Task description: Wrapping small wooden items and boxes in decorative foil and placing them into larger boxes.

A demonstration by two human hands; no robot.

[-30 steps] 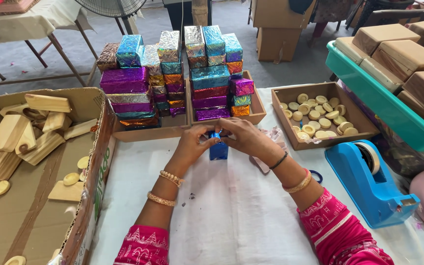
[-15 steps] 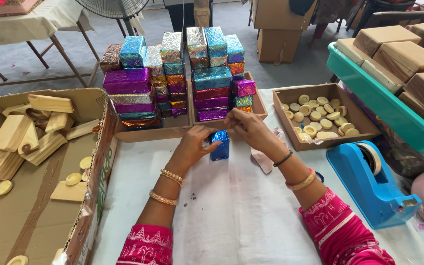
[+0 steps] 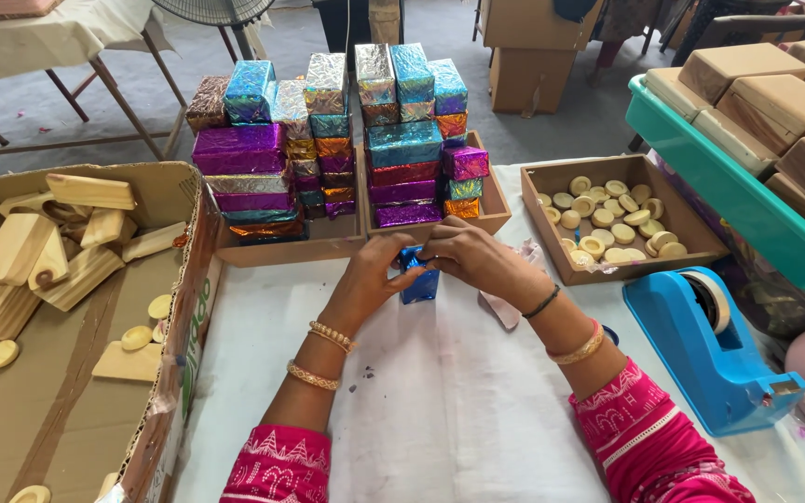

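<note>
**Small blue foil block held between both hands**

Evidently the blue foil-wrapped block [image 3: 418, 278] is a light, stiff thing: by the bare wooden pieces [image 3: 44, 250] in the cardboard carton [image 3: 193, 307] out to the left of the grip, I judge it a small wood block under thin metallic foil. The foil looks slick and creases easily, so it would tear or dent under a hard pinch; the sound place to take it is across its flat faces or short ends, with fingertips on the folded flaps. It is shiny, deep blue, roughly rectangular, standing just above the white paper covering the counter [image 3: 440, 391], whether touching it I cannot tell.

The left hand [image 3: 373, 278] is clenched on the block's left side, thumb and fingers pinching the foil. The right hand [image 3: 472, 259] grasps its top and right side, fingertips pressing down on the upper end. Both hands meet on the block.

Just beyond the grip stand two shallow wooden trays [image 3: 328, 247] stacked with foil-wrapped blocks [image 3: 393, 140] in purple, blue, silver and orange. Right of the grip and a little beyond it sits a tray of pale wooden discs [image 3: 612, 219]; nearer the person on that side, a blue tape dispenser [image 3: 710, 345]. Farther right, a teal crate [image 3: 729, 186] holds brown boxes.
</note>
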